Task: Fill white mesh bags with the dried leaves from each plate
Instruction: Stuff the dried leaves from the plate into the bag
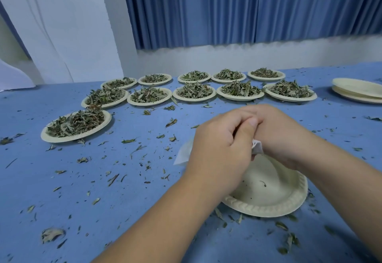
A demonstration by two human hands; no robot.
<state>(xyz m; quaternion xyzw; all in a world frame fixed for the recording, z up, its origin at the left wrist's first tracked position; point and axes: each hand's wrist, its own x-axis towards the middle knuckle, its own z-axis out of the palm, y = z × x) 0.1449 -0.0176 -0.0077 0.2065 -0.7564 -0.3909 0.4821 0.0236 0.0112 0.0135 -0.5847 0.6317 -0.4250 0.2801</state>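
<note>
Left hand (219,145) and right hand (283,134) knuckle to knuckle, fingers curled round white mesh bag (257,148)

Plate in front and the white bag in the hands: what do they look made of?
Plate: likely moulded paper pulp or foam. It is matte cream with an embossed ribbed rim. Bag: thin white fabric, probably mesh or non-woven. It crumples softly, but the weave is too small to tell.

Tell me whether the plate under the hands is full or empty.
Nearly empty. The plate shows bare cream surface with only a few leaf crumbs; the left hand and right hand grip the white mesh bag above it.
</note>
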